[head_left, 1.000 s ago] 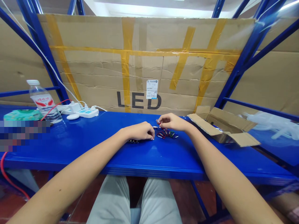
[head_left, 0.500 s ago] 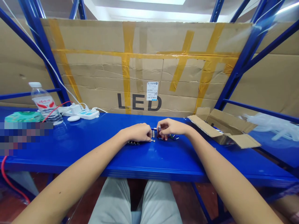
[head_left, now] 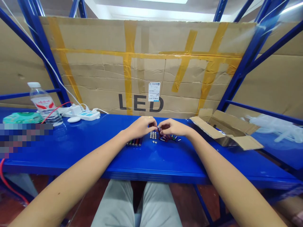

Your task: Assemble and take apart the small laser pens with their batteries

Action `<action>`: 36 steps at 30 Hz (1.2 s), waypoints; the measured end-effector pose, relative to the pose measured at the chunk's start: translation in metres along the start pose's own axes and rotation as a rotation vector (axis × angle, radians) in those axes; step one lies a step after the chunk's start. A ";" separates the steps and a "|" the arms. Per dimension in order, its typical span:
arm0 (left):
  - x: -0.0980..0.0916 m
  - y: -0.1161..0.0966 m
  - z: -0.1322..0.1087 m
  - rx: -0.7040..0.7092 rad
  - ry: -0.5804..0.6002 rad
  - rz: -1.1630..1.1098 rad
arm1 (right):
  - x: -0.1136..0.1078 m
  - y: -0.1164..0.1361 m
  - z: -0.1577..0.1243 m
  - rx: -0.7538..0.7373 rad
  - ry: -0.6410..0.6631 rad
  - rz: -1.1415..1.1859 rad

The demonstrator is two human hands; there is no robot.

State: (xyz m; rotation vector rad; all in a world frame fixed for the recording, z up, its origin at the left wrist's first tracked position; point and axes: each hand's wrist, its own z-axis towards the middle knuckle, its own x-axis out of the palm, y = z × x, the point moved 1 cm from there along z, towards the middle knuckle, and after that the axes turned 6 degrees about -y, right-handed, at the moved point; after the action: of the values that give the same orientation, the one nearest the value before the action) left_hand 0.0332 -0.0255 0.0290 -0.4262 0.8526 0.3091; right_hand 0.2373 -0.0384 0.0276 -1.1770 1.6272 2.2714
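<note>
My right hand (head_left: 170,126) is closed round a small dark cylinder with a shiny end (head_left: 159,129), keeping it above the table. My left hand (head_left: 142,126) meets it from the other side, thumb and fingertips pinched at the cylinder's end; whatever lies between them is too small to make out. Just below the hands, small silver button cells (head_left: 153,135) stand in rows, with two loose ones (head_left: 154,142) nearer me. Several slim coloured metal tubes (head_left: 134,142) lie side by side, partly under my left hand. Beneath my right hand lies a cluster of coloured carabiner clips (head_left: 169,138).
The blue table (head_left: 151,160) backs onto a tall cardboard sheet (head_left: 99,75). An open cardboard box (head_left: 227,130) stands at right, near clear plastic wrap (head_left: 279,126). At left are a water bottle (head_left: 44,104), a power strip (head_left: 88,115) and a green packet (head_left: 22,118).
My left hand has risen from the button cells to the cylinder in my right hand, uncovering the cells and tube ends. The cylinder has tilted and shifted slightly left.
</note>
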 end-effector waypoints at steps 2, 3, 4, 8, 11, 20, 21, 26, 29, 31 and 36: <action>0.003 0.002 0.000 0.047 -0.061 -0.039 | -0.001 -0.001 0.000 -0.014 -0.020 -0.010; 0.004 0.003 0.000 0.069 -0.084 -0.052 | -0.002 -0.001 0.000 -0.019 -0.027 -0.011; 0.006 0.003 0.000 0.089 -0.110 -0.060 | -0.002 -0.002 0.001 -0.024 -0.033 -0.010; 0.008 0.004 -0.001 0.136 -0.223 -0.080 | -0.003 -0.003 0.001 -0.036 -0.044 -0.005; 0.009 0.003 0.000 0.161 -0.238 -0.087 | -0.003 -0.004 0.002 -0.036 -0.045 0.011; 0.006 0.001 -0.001 0.169 -0.141 -0.039 | -0.006 -0.012 0.005 -0.090 -0.116 -0.096; 0.004 0.001 -0.002 0.145 -0.119 -0.025 | -0.007 -0.013 0.005 -0.113 -0.138 -0.149; -0.003 -0.001 -0.005 0.086 0.176 0.077 | -0.008 -0.013 0.005 -0.153 -0.161 -0.350; 0.001 -0.003 -0.008 0.073 0.349 0.100 | -0.006 -0.011 0.004 -0.141 -0.162 -0.380; 0.004 -0.004 -0.009 0.061 0.418 0.118 | -0.005 -0.009 0.004 -0.129 -0.164 -0.381; 0.008 -0.008 -0.009 0.033 0.482 0.159 | -0.005 -0.008 0.004 -0.119 -0.164 -0.372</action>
State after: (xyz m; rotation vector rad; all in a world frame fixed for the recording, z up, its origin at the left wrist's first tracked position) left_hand 0.0353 -0.0361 0.0194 -0.4085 1.3651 0.3442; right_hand 0.2428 -0.0302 0.0252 -1.1670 1.1208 2.1777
